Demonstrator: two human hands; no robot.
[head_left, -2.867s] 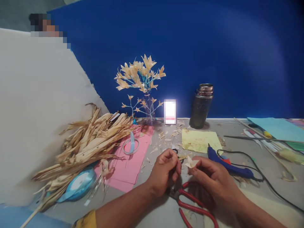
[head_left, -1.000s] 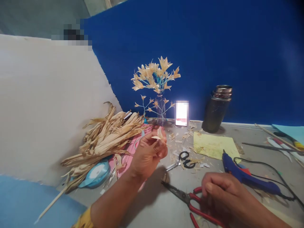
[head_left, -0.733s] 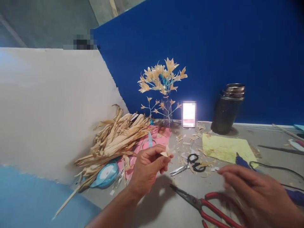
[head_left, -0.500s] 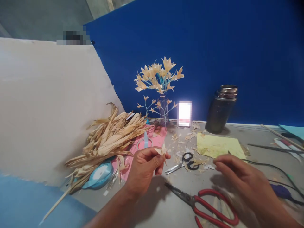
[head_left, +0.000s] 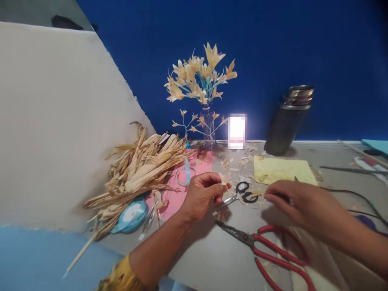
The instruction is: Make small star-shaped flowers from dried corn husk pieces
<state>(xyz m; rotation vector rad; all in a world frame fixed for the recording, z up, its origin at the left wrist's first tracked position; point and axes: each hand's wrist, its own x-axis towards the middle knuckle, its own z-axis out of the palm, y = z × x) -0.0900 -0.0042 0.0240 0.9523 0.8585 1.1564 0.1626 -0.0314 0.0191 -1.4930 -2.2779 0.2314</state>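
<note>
My left hand [head_left: 204,196] pinches a small pale corn husk flower [head_left: 223,180] between thumb and fingers, above the table's middle. To its right, my right hand [head_left: 294,202] has its fingers drawn together, the tips by the handles of the small black-handled scissors [head_left: 242,193]. A yellowish husk scrap [head_left: 257,194] shows at those fingertips; whether it is held is unclear. Big red-handled scissors [head_left: 254,240] lie below both hands, blades towards the left. Behind, a clear bottle [head_left: 209,135] bears finished husk flowers [head_left: 197,76] on blue stems.
Dried corn husks [head_left: 142,161] are piled at left, beside a blue ribbon roll [head_left: 132,216] and a pink sheet [head_left: 172,202]. A dark flask [head_left: 286,125] stands at back right, behind a yellow cloth [head_left: 285,169]. Husk scraps litter the table around a bright pixelated object [head_left: 237,129].
The view has tilted down and shifted. My left hand has moved right with the husk flower, and my right hand has moved left, so the two are closer together.
</note>
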